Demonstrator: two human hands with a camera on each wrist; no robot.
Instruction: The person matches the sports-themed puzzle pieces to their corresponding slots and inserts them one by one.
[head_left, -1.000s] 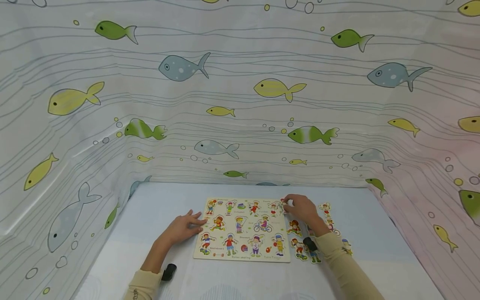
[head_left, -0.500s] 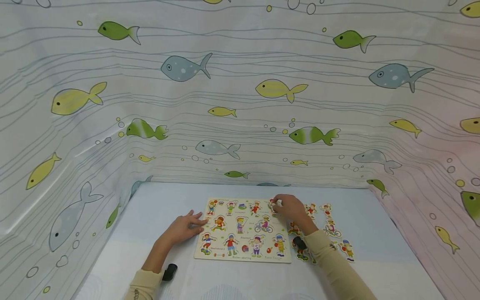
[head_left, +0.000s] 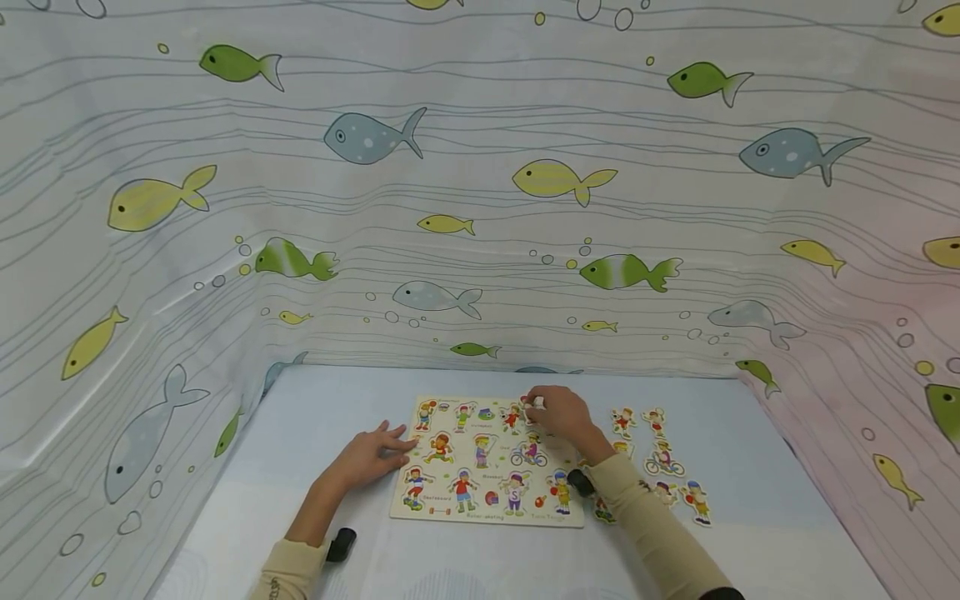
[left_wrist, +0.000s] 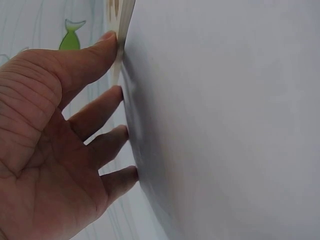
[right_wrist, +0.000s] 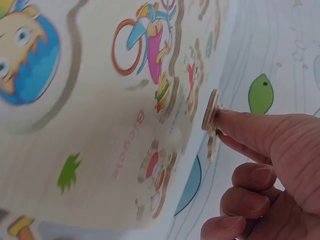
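"Holding anything in the right hand (head_left: 558, 414)?"

"Yes, pinching a wooden cutout piece (right_wrist: 210, 111) between thumb and forefinger, and curling the other fingers in toward the palm."

"Holding it where?"

"Over the far right part of the puzzle board (head_left: 459, 454), just beside the footballer figure (head_left: 512, 418) in the top row. Seeing the piece nearly edge-on in the right wrist view, and not being able to tell about any contact with the board."

"Gripping with the left hand (head_left: 367, 457) too?"

"No, resting it at the left edge of the board, touching there with the thumb and spreading the fingers apart."

"Finding loose pieces about?"

"Finding several lying on the bench (head_left: 337, 400), to the right of the board: a cyclist piece (head_left: 663, 461), a blue-capped piece (head_left: 696, 504) nearer the person and a red-shirted piece (head_left: 622, 422) farther back. Seeing others partly hidden by the right sleeve (head_left: 648, 521)."

"Noticing anything on the wrists?"

"Wearing a small black device (head_left: 342, 544) by the left cuff and a similar one at the right wrist."

"And looking beyond the bench?"

"Facing a fish-patterned sheet (head_left: 450, 183), rising behind and along both sides."
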